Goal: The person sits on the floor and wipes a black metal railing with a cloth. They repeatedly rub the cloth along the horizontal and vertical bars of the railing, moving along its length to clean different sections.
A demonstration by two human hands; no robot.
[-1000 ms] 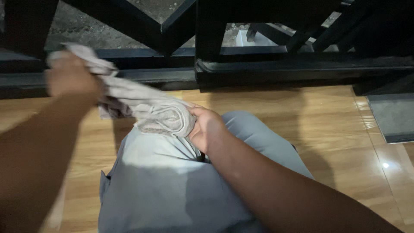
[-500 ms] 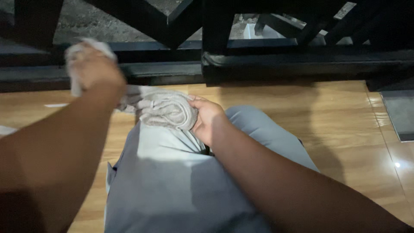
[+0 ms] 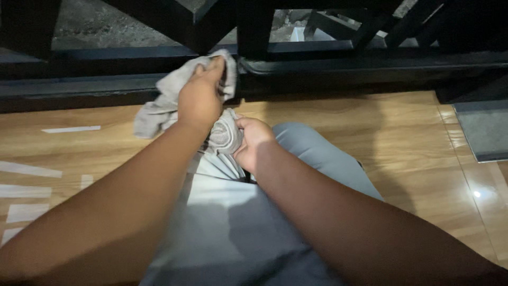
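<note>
Head view: I saw my left hand point(image 3: 200, 99) clamped on the grey cloth point(image 3: 159, 108) at upper centre — my right hand point(image 3: 253, 142) pinching its bunched end just below. The cloth ran diagonally between them, above my knee point(image 3: 296, 153), before the black railing point(image 3: 328, 63).

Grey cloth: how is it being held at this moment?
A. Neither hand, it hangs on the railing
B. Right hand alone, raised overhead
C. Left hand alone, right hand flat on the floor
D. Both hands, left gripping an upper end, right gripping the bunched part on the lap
D. The left hand grips the upper end of the grey cloth near the black railing, while the right hand clutches the bunched part over the lap.
</note>
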